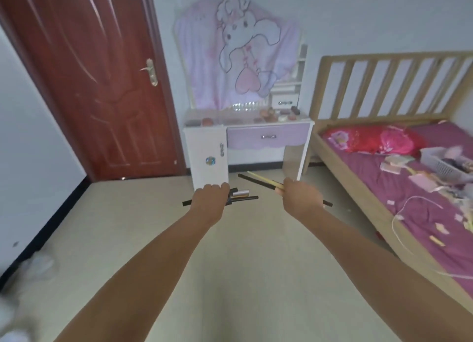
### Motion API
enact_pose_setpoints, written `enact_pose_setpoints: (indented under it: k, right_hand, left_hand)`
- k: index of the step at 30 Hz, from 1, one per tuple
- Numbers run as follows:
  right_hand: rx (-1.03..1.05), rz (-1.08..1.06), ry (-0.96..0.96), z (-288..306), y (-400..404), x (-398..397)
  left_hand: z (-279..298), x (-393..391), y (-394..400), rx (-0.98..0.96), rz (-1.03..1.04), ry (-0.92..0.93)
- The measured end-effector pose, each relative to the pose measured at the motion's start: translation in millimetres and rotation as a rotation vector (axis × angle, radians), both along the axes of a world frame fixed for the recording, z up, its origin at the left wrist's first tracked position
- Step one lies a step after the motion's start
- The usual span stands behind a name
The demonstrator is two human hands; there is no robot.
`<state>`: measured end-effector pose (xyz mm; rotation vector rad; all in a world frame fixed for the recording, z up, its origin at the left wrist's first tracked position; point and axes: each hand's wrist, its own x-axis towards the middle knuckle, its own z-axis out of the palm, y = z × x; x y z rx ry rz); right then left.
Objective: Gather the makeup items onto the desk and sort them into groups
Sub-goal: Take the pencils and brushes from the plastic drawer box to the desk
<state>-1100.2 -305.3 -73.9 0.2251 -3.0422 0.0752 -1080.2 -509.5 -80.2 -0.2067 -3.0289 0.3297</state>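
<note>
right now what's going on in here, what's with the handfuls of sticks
A person stands in a bedroom facing a white and purple dressing table, both arms held out. The left hand grips a bundle of dark pencil-like makeup sticks, one with a silver part. The right hand holds a few long thin sticks, black and yellowish. Small compacts and jars already sit on the tabletop. More small items lie scattered on the purple bed to the right.

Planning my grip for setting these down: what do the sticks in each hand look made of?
Left hand: black sticks, matte, likely plastic or painted wood, plus a silvery tube, glossy, maybe metal. Right hand: pale stick, wood-like; black stick, unclear.
</note>
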Motion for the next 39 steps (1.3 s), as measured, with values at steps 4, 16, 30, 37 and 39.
enact_pose_setpoints:
  k: [4,16,30,37,39]
  right_hand:
    - [-0.071,-0.067,-0.042,6,-2,-116]
    - [-0.204,0.016,-0.057,33,-37,-507]
    - [-0.242,-0.111,-0.245,-30,-101,-897]
    - [-0.244,-0.22,-0.405,-81,-99,-1024]
    - [-0.25,-0.222,-0.472,-106,-102,-1062]
  left_hand:
    - [3,-124,-9,0.022,0.004,0.014]
    - [30,-492,-39,0.064,0.081,0.066]
    - [-16,-891,-126,0.19,0.131,-0.088]
    - [-73,-1030,-107,0.337,0.148,-0.292]
    - [-97,-1062,-103,0.428,0.208,-0.359]
